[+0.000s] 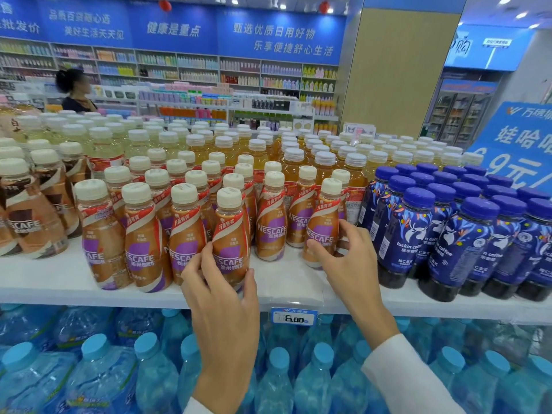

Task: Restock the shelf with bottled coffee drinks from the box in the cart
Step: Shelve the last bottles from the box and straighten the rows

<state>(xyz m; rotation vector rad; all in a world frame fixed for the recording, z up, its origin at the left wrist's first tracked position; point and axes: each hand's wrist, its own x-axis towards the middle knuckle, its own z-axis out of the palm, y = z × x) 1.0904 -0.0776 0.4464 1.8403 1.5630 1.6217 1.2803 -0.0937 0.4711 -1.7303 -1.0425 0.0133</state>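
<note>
Rows of brown-and-purple Nescafe coffee bottles with cream caps stand on the white shelf (283, 289). My left hand (222, 289) wraps around the front bottle (230, 234) in the middle of the shelf, near its front edge. My right hand (348, 258) grips the lower part of another Nescafe bottle (324, 222) at the right end of the row, next to the dark blue bottles. Both bottles stand upright on the shelf. The cart and its box are out of view.
Dark blue Luckin coffee bottles (466, 243) crowd the shelf on the right, darker Nescafe bottles (30, 216) on the left, tea bottles behind. A 6.00 price tag (294, 318) hangs on the shelf edge. Blue water bottles (149, 369) fill the level below. A person (74, 91) stands far left.
</note>
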